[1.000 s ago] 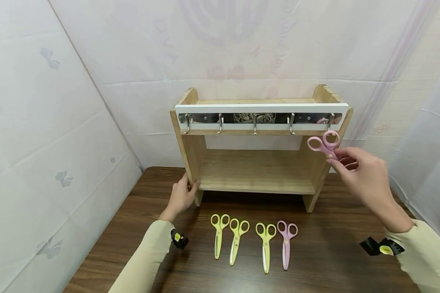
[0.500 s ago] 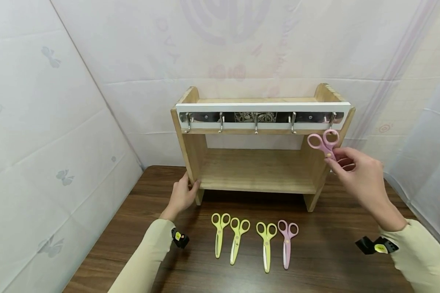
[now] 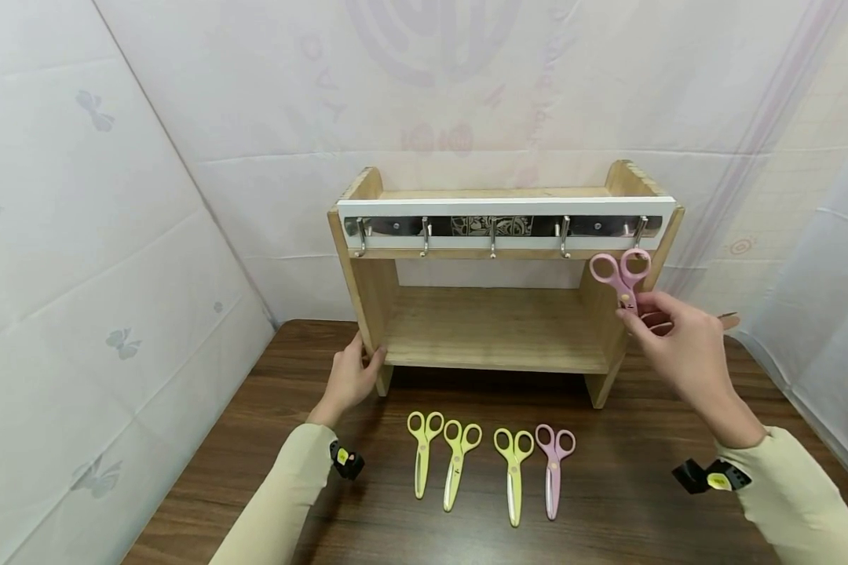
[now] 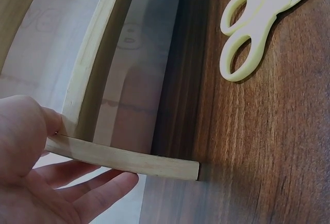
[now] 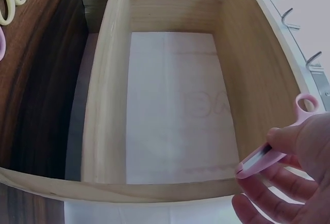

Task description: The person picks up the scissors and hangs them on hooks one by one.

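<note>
My right hand (image 3: 689,353) pinches a pair of pink scissors (image 3: 625,297) at the blade end, with the handle loops upward. The right loop overlaps the lower end of the rightmost hook (image 3: 640,229) in the head view; whether the hook passes through it I cannot tell. In the right wrist view the pink blades (image 5: 258,163) run between thumb and fingers. My left hand (image 3: 349,380) grips the left side panel of the wooden shelf (image 3: 495,329), thumb at the front and fingers (image 4: 111,193) on the outer side.
A white rail (image 3: 396,206) with several metal hooks spans the shelf's upper front. On the dark wooden table (image 3: 629,502) lie several yellow scissors (image 3: 513,471) and one more pink pair (image 3: 553,467). White cloth walls (image 3: 283,204) stand behind and beside.
My right hand and the pink scissors have shifted slightly left, and the scissors have turned more upright. The left hand keeps its hold on the shelf panel.
</note>
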`<state>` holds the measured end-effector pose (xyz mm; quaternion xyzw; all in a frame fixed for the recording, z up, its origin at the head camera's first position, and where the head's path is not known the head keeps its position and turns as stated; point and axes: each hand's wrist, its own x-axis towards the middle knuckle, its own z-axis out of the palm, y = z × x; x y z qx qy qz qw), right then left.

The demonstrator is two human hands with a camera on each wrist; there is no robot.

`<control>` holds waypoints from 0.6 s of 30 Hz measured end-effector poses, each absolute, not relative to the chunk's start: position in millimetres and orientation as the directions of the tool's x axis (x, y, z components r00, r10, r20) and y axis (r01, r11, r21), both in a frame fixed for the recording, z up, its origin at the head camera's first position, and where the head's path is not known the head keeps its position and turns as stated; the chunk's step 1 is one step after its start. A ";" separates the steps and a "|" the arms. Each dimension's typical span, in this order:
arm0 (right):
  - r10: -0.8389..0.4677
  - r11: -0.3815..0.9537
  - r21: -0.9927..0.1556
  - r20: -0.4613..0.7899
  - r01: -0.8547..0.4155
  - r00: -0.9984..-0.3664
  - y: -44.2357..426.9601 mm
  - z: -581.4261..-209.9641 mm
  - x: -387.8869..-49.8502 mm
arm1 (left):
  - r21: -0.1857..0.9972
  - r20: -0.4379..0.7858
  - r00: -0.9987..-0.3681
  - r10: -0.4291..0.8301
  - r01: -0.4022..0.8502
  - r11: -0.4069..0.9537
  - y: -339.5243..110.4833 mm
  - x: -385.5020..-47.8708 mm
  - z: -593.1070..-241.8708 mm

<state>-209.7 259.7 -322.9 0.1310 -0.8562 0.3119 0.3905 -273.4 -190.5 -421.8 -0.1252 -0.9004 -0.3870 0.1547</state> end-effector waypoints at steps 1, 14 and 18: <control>0.022 0.771 -0.435 0.749 -0.466 -0.662 259.4 -324.1 -209.9 | 0.659 0.373 -0.922 0.106 0.344 0.669 -190.5 -273.2 -421.8; 0.031 0.787 -0.428 0.748 -0.445 -0.663 255.9 -347.2 -212.0 | 0.661 0.371 -0.924 0.097 0.335 0.671 -190.5 -273.2 -422.5; 0.030 0.791 -0.420 0.753 -0.445 -0.657 255.7 -350.5 -211.9 | 0.666 0.364 -0.927 0.096 0.331 0.669 -190.8 -273.6 -422.9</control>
